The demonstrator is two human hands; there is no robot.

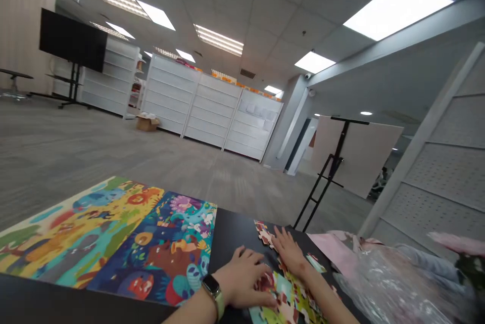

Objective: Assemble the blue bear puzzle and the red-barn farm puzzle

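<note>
My left hand (244, 276), with a smartwatch (212, 286) on its wrist, hovers over or rests on loose jigsaw puzzle pieces (286, 293). Its thumb and fingers are apart, and reddish pieces show in the gap; I see no clear grip. My right hand (290, 250) lies farther forward with fingers stretched out, beside a small cluster of pieces (264, 233). Another light-coloured piece (316, 263) is to the right of that hand. Some pieces are hidden under both hands and the right forearm. Left of my hands lies a colourful animal picture sheet (125, 240).
Everything lies on a black table (231, 233). Crumpled clear plastic wrap (394, 283) and pink wrapping (337, 253) crowd the right edge. Beyond are a black easel with a board (356, 157), white shelving (212, 111), a cardboard box (147, 123) and a screen on a stand (74, 38).
</note>
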